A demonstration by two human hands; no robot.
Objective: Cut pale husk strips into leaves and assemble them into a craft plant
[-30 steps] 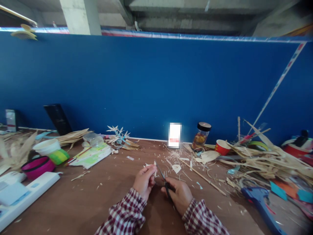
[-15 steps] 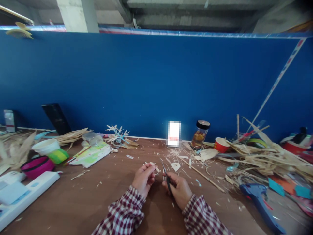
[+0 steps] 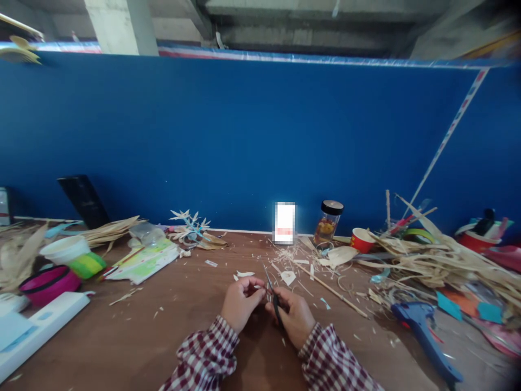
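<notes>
The person's two hands work close together over the counter (image 3: 134, 339): the right hand (image 3: 297, 316) grips one pair of scissors (image 3: 277, 311), while the left hand (image 3: 241, 305) is pinched narrow beside the blades, any piece held there indistinct. Snipping seems unfinished; how much remains cannot be told. Beyond lie uncountable pale scraps (image 3: 288, 278), then one red cup (image 3: 362, 242) and one lidded jar (image 3: 326, 230).
</notes>
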